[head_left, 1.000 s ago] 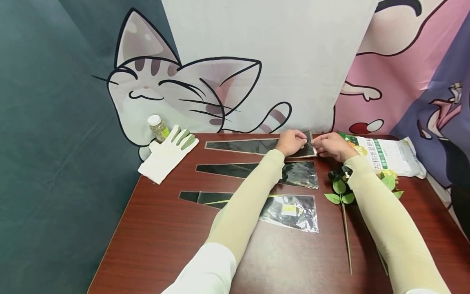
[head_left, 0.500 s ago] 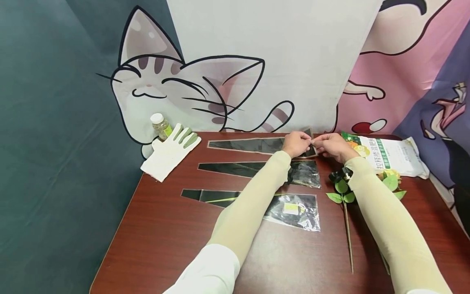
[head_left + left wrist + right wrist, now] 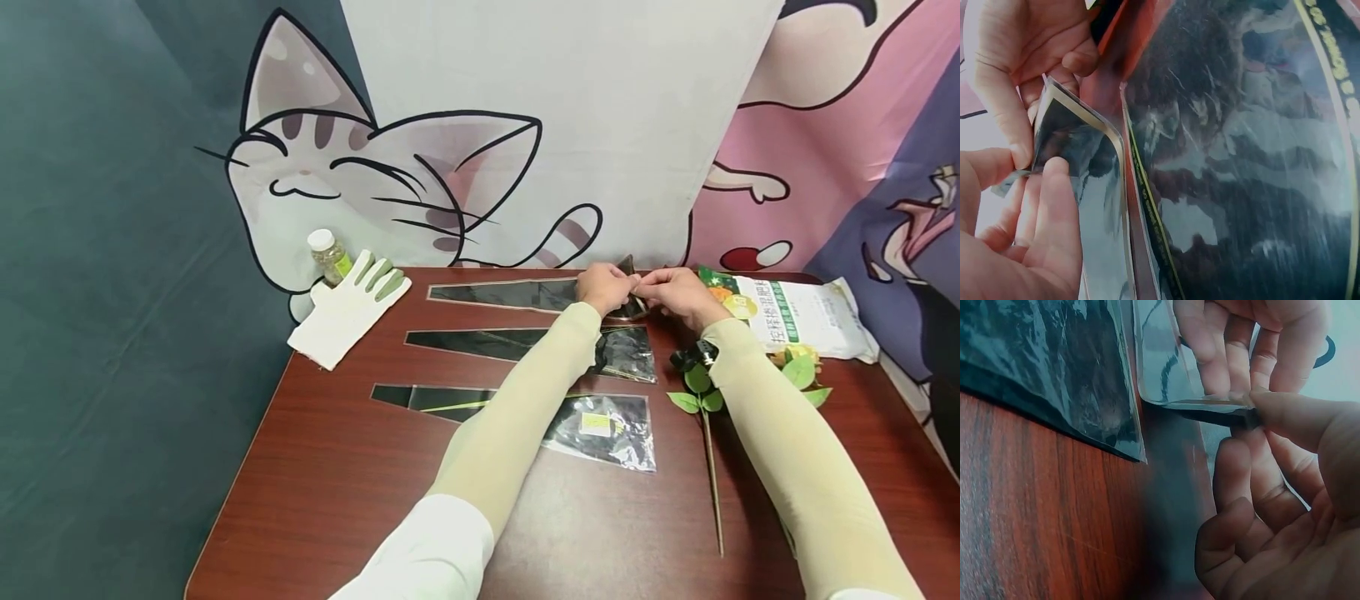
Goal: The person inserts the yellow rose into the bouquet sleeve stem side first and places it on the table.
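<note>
Both hands meet at the wide right end of the farthest clear-and-black plastic flower sleeve (image 3: 495, 293), a long tapered one with a gold border. My left hand (image 3: 602, 288) pinches the sleeve's edge between thumb and fingers. Facing it, my right hand (image 3: 678, 296) pinches the same edge, fingertips close against the left ones. Between them the corner of the sleeve (image 3: 1088, 140) bends upward, as the left wrist view shows. Two similar sleeves lie nearer: a middle one (image 3: 630, 354) and a front one (image 3: 633, 433) with a yellow label, both partly hidden by my left arm.
At the right stand out a leafy flower stem (image 3: 712, 483) and a yellow flower (image 3: 797, 357), partly under my right arm. A white printed bag (image 3: 813, 317) lies behind them. White gloves (image 3: 341, 321) and a lidded jar (image 3: 328, 254) sit at the back left.
My left hand has shifted right toward the right hand. The sleeve's wide end, flat before, now bends up between the fingers. The other things stay in place.
</note>
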Action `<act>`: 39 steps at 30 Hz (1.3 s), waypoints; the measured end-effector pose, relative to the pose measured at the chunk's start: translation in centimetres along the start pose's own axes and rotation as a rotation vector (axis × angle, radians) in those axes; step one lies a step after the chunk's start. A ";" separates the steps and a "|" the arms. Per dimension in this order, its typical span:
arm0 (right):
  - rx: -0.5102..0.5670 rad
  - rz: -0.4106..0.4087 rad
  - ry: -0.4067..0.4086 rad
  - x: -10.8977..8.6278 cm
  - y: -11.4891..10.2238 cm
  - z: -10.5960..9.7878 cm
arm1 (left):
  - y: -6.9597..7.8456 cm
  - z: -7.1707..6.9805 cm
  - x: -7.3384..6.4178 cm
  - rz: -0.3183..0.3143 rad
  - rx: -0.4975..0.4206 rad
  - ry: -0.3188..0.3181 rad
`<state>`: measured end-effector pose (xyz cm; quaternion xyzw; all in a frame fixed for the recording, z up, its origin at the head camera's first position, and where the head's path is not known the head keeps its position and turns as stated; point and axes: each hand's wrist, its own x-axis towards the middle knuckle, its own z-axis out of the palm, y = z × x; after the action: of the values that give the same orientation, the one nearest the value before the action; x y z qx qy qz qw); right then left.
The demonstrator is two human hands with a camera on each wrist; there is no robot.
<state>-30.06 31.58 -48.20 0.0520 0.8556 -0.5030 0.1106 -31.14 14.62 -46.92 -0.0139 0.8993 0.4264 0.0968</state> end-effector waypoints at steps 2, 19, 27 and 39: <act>0.004 -0.001 0.004 0.0 0.1 0.1 | 0.1 0.1 0.2 -0.031 0.006 0.002; 0.204 0.090 -0.077 0.2 -0.1 0.3 | 0.1 -0.1 -0.5 0.011 -0.046 0.059; 0.001 0.085 -0.152 0.9 -0.3 0.4 | -0.1 0.0 -0.4 -0.002 -0.124 0.000; -0.148 0.101 -0.145 1.3 -0.3 0.8 | -2.5 0.9 2.1 -0.085 -0.299 -0.080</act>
<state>-31.30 30.67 -48.62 0.0500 0.8765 -0.4345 0.2010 -32.76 13.84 -49.78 -0.0493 0.8199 0.5510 0.1476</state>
